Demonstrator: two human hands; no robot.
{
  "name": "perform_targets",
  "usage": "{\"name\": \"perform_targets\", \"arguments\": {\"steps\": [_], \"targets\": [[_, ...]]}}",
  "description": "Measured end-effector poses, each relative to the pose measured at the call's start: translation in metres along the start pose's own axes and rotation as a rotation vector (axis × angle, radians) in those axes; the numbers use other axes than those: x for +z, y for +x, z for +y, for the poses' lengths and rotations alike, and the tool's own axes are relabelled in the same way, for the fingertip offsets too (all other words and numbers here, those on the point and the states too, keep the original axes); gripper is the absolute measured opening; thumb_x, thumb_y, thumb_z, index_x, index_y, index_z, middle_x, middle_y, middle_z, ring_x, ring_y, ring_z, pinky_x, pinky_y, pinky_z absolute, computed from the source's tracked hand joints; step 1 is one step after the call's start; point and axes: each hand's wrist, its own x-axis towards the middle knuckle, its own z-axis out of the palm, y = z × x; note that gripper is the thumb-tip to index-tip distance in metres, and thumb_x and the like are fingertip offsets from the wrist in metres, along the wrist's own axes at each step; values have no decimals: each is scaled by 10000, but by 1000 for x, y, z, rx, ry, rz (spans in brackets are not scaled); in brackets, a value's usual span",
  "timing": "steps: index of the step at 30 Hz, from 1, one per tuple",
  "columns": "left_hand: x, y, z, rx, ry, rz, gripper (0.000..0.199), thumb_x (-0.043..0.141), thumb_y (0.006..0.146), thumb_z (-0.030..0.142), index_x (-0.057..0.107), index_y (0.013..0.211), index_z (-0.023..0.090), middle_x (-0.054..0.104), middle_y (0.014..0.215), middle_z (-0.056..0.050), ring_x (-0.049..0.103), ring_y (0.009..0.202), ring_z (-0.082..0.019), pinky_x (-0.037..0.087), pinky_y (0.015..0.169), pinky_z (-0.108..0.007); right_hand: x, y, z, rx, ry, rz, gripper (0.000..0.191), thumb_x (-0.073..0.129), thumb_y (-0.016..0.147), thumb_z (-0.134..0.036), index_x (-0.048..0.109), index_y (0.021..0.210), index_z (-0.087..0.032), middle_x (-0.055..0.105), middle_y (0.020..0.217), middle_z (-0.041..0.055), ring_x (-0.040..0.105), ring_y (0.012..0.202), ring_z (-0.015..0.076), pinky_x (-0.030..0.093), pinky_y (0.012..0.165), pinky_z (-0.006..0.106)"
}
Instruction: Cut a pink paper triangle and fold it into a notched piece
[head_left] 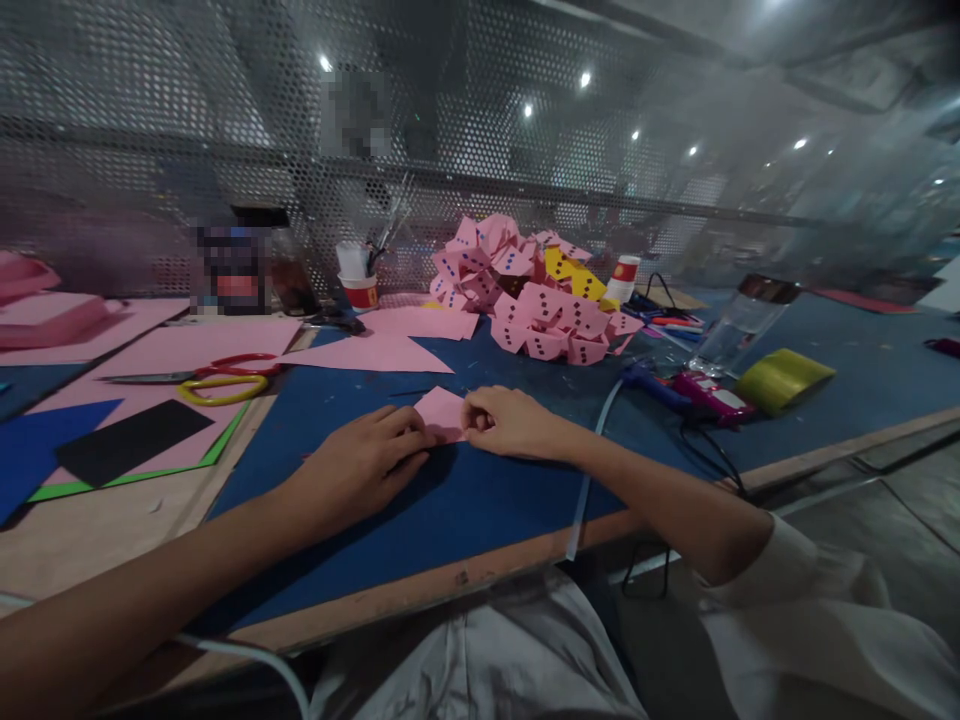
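Note:
A small folded piece of pink paper [444, 412] lies on the blue table surface between my hands. My left hand [367, 460] is curled at its left edge, fingertips closed on the paper. At the right edge, my right hand [506, 420] pinches it with bent fingers. Just beyond is a larger sheet of pink paper [375, 355]. Behind stands a heap of folded pink paper pieces [551, 318] with dark square marks, a yellow piece [574, 275] among them.
Scissors [225, 380] with red and yellow handles lie at the left on pink sheets, near a black card [135, 440]. To the right are a glue gun [652, 385], a clear bottle [739, 325] and a roll of yellow tape [786, 380]. A paper cup [358, 290] stands behind.

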Motion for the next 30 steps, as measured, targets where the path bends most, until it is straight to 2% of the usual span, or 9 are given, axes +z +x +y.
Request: {"name": "perform_targets", "arguments": {"steps": [5, 8, 10, 14, 19, 24, 30], "targets": [[-1, -1, 0, -17, -26, -5, 277, 488, 1066, 240, 743, 1170, 210, 681, 1103, -80, 642, 981, -223, 517, 865, -343, -10, -4, -2, 18, 33, -53, 192, 597, 814, -149, 721, 948, -211, 704, 928, 8, 600, 842, 153, 377, 723, 255], [1, -1, -1, -46, -73, 0, 300, 479, 1069, 256, 741, 1213, 230, 683, 1114, -77, 641, 1006, -223, 507, 877, -337, -11, -4, -2, 29, 34, -60, 213, 594, 812, -143, 736, 956, -207, 712, 944, 18, 611, 851, 158, 390, 729, 252], [2, 1, -1, -103, -116, 7, 302, 485, 1061, 287, 752, 1194, 240, 683, 1085, -71, 641, 989, -220, 499, 852, -327, -9, -3, -1, 36, 37, -53, 203, 618, 800, -153, 743, 949, -206, 717, 936, 16, 615, 840, 157, 389, 718, 251], [2, 14, 2, -299, -223, -25, 283, 527, 994, 362, 767, 1007, 211, 670, 940, -54, 621, 811, -199, 457, 703, -304, -1, -1, 3, 42, 19, -5, 184, 629, 812, -172, 746, 948, -214, 721, 916, 14, 614, 822, 158, 385, 709, 254], [4, 39, 9, -507, -314, -80, 223, 578, 873, 377, 723, 854, 209, 694, 819, -26, 624, 749, -204, 417, 675, -308, 6, 0, 8, 25, -19, 32, 163, 634, 833, -211, 746, 949, -227, 715, 912, 14, 612, 832, 171, 376, 718, 270], [12, 52, 11, -572, -312, -101, 205, 572, 845, 383, 700, 838, 223, 726, 829, -23, 633, 751, -211, 391, 658, -308, 6, 0, 9, 16, -34, 40, 153, 645, 846, -246, 734, 971, -237, 711, 926, 14, 612, 865, 186, 368, 739, 286], [18, 53, 14, -620, -231, -82, 187, 606, 814, 325, 730, 903, 216, 741, 878, -52, 640, 783, -245, 377, 673, -327, 3, -1, 4, 18, -51, 26, 164, 646, 850, -238, 729, 991, -225, 714, 959, 28, 613, 899, 195, 368, 749, 289]]}}
